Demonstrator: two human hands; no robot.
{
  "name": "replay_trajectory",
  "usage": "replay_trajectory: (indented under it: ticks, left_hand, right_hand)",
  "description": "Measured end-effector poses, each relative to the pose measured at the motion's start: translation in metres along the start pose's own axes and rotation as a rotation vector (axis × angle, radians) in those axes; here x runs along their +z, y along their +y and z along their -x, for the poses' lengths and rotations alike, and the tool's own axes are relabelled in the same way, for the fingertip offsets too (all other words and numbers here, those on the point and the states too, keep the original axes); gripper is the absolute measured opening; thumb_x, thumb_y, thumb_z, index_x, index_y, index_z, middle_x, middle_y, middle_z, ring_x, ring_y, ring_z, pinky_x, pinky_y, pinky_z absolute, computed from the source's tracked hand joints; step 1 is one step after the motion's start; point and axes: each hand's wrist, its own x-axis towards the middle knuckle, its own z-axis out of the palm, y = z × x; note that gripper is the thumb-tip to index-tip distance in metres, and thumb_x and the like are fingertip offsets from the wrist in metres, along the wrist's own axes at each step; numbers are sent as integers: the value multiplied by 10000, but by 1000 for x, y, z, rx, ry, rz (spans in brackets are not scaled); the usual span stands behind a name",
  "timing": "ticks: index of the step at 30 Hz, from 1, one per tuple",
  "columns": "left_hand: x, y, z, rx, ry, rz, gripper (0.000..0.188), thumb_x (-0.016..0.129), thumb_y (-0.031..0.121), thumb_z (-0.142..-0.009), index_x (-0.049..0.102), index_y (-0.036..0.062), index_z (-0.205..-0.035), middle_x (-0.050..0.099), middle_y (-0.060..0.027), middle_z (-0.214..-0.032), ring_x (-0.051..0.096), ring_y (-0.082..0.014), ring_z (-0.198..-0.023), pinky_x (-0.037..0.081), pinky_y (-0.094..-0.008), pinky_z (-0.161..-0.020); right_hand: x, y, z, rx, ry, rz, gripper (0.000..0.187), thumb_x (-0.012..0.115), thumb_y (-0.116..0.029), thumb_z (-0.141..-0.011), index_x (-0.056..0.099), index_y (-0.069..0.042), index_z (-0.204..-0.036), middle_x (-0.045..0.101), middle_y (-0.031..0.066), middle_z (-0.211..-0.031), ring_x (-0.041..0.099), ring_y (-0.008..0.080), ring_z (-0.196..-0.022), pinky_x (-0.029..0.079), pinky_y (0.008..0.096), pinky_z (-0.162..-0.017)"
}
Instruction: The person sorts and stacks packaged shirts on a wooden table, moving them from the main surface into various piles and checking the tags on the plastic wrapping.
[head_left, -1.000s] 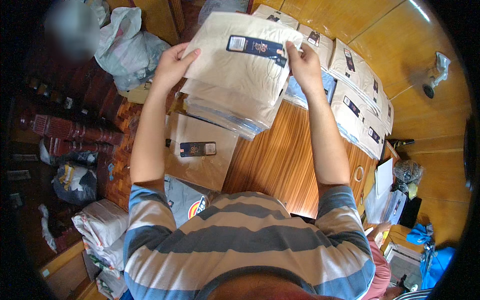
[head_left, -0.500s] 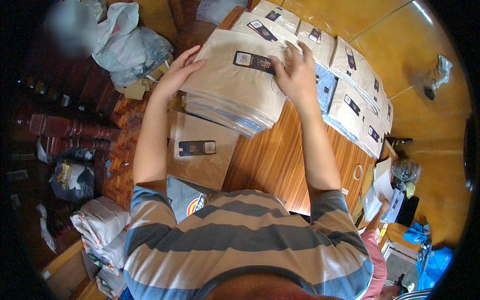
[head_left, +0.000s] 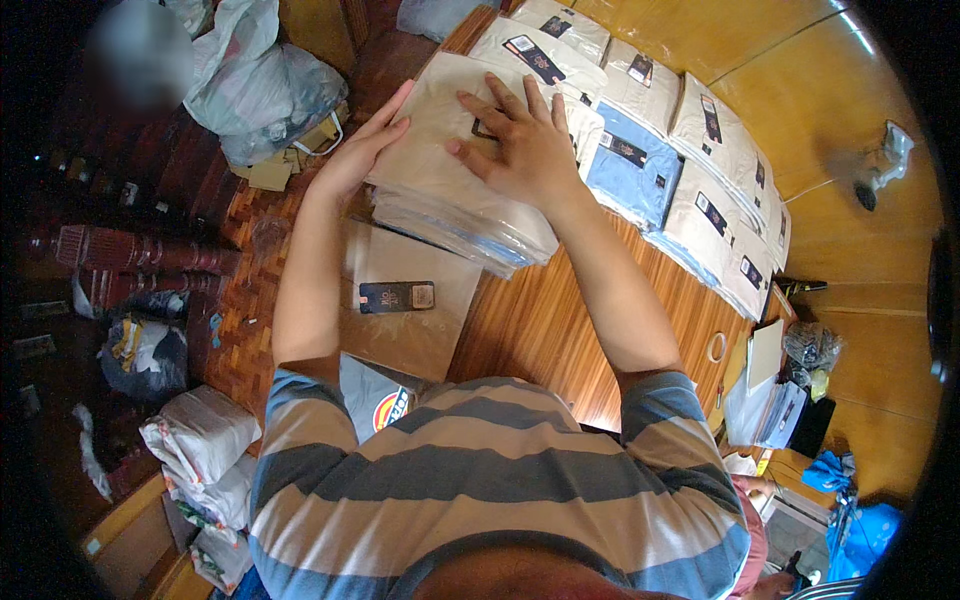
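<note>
The pile [head_left: 460,215] of bagged, folded clothes stands along the left side of the table [head_left: 560,330], cream on top with pale blue edges showing lower down. The left hand [head_left: 365,150] is unclenched, its fingers straight along the pile's left edge and its thumb near the top rim; whether it bears any weight, I cannot tell. The right hand [head_left: 525,150] lies spread on the pile's top, palm down, grasping nothing and covering most of a dark tag. Layers jut unevenly at the near edge of the pile. Wood grain shows in a wide stretch from there to the table's near edge, which the person's chest partly hides, giving room toward the right; a thin strip shows at the far left corner. Cream packs [head_left: 705,215] line the far and right edges, with a blue pack [head_left: 630,165] between them and the pile, so room is tight on that side. The tape ring [head_left: 716,346] lies near the right edge, this side of the packs. Toward the near left corner, a tan pack [head_left: 405,335] sits just nearer than the pile and narrows the way there. Beyond the left side, parquet floor [head_left: 255,230] shows, with a white bag [head_left: 235,80] farther off.
</note>
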Motion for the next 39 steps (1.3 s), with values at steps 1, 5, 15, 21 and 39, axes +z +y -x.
replay_trajectory:
  ticks: [1, 5, 15, 21, 39]
  left_hand:
    - [0, -1, 0, -6, 1, 11, 605, 535, 238, -1054, 295, 203, -1608, 337, -40, -1622, 379, -151, -1426, 312, -280, -1153]
    - [2, -2, 0, -3, -2, 26, 591, 511, 230, -1056, 298, 206, -1607, 327, -29, -1631, 372, -169, -1445, 313, -291, -1162]
    - [-1, -9, -2, -21, -6, 27, 607, 532, 257, -1041, 308, 221, -1604, 327, -19, -1634, 383, -176, -1442, 324, -295, -1162]
    - [-5, -18, -5, 19, -37, 57, 630, 555, 285, -1028, 311, 208, -1603, 335, -21, -1628, 398, -181, -1431, 326, -304, -1163]
    - [-2, -22, -2, 10, 3, 83, 613, 528, 221, -1030, 312, 176, -1601, 352, -42, -1618, 399, -188, -1432, 318, -304, -1169]
  right_hand:
    - [1, 0, 0, -1, 6, 1, 691, 549, -685, -900, 512, -310, -1480, 368, 95, -1613, 225, 459, -1502, 96, 641, -1209]
    - [4, 1, 2, 11, 6, -1, 678, 552, -678, -901, 515, -321, -1476, 375, 82, -1610, 230, 452, -1502, 103, 644, -1208]
    - [8, 0, 3, 11, 17, -5, 644, 582, -650, -896, 531, -337, -1456, 399, 72, -1595, 254, 445, -1493, 138, 655, -1196]
    - [16, 3, 5, 6, 29, -12, 677, 520, -706, -895, 527, -338, -1463, 407, 73, -1590, 263, 452, -1486, 116, 682, -1187]
    - [24, 1, 10, 11, 63, -19, 651, 551, -687, -888, 562, -331, -1434, 447, 61, -1560, 311, 442, -1463, 145, 667, -1187]
